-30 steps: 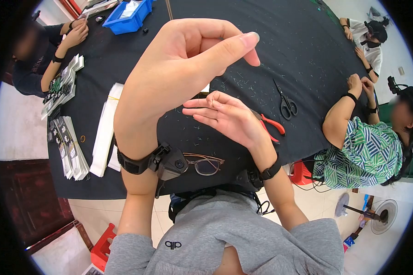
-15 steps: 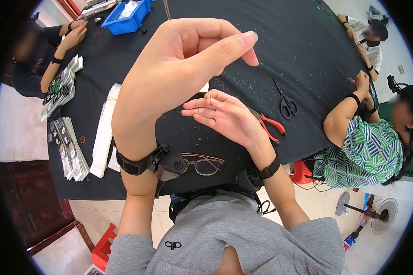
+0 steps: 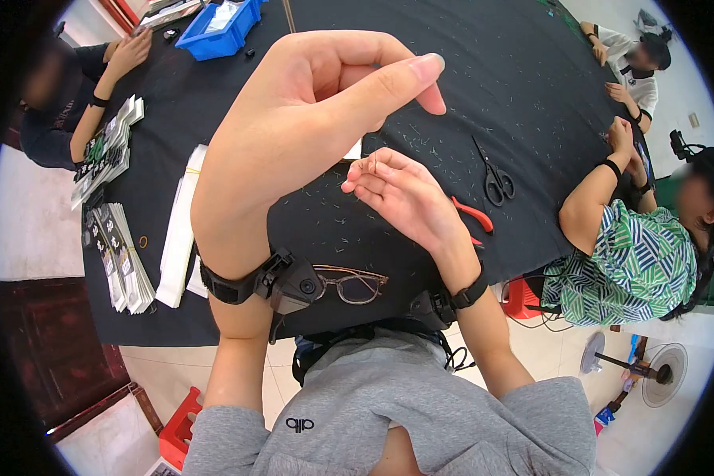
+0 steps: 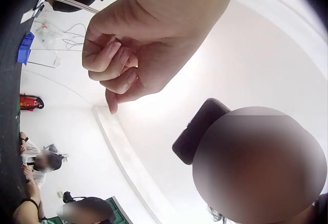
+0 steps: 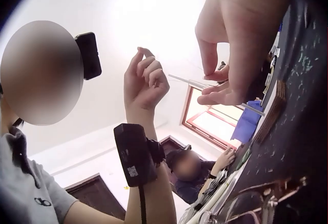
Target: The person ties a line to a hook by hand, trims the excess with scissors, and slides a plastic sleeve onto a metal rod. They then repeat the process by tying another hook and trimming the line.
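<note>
My left hand [image 3: 317, 119] is raised high in the head view, thumb laid along the bent index finger and the other fingers curled in. Nothing shows in its grip; in the left wrist view its fingers [image 4: 110, 62] fold toward the palm. Lower and to the right, my right hand [image 3: 408, 190] brings thumb and index finger together over the table. A tiny thin brownish piece [image 3: 375, 166] shows at those fingertips, too small to tell its kind. Beside the right hand, a thin rod [image 5: 179, 79] rises near a wooden block [image 5: 274, 106].
On the black cloth [image 3: 523, 95] lie black scissors [image 3: 497, 184], red-handled pliers [image 3: 474, 216] and glasses [image 3: 357, 287]. White strips [image 3: 181, 230] and stacked packets [image 3: 119, 254] are at the left; a blue bin [image 3: 220, 32] stands at the back. Several other people sit around the table.
My right hand has shifted slightly right and up, its outer fingers curling inward from their straighter pose. The left hand stays almost where it was.
</note>
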Demonstrator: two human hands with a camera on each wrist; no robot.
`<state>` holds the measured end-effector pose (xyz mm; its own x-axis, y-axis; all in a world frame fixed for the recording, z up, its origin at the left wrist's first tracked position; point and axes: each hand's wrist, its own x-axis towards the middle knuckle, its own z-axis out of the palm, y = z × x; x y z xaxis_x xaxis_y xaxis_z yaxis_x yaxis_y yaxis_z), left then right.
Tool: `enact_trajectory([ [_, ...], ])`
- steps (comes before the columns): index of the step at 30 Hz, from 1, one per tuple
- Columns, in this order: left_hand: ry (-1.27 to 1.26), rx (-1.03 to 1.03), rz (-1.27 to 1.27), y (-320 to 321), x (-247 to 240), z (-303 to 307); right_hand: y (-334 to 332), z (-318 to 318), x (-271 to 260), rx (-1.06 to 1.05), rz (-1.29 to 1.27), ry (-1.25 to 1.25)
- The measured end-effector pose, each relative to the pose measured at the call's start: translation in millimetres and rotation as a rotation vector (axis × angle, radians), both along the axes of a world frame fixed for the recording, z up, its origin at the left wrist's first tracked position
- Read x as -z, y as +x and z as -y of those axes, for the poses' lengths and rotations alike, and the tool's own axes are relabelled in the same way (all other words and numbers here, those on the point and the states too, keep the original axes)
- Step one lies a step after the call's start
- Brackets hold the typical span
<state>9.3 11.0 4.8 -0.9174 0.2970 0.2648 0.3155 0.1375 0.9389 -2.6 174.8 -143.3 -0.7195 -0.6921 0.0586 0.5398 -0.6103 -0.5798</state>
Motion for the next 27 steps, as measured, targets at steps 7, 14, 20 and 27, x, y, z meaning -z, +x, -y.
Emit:
enact_trajectory([
  [7, -0.008, -0.005, 0.002, -0.3, 0.0, 0.1, 3.2, 0.6, -4.2, 0.103, -0.097, 0.132],
  [14, -0.024, -0.005, 0.014, -2.1, -2.3, 6.5, 2.1, -9.0, -7.5, 0.225, -0.247, 0.227],
  [20, -0.260, 0.246, -0.058, -2.4, -8.6, 35.6, -7.4, -46.4, -37.9, 0.688, -0.714, 0.488],
  [27, -0.269, 0.861, 0.141, -23.6, 15.5, 17.5, -20.7, -74.0, -93.0, 1.034, -1.095, 0.552],
])
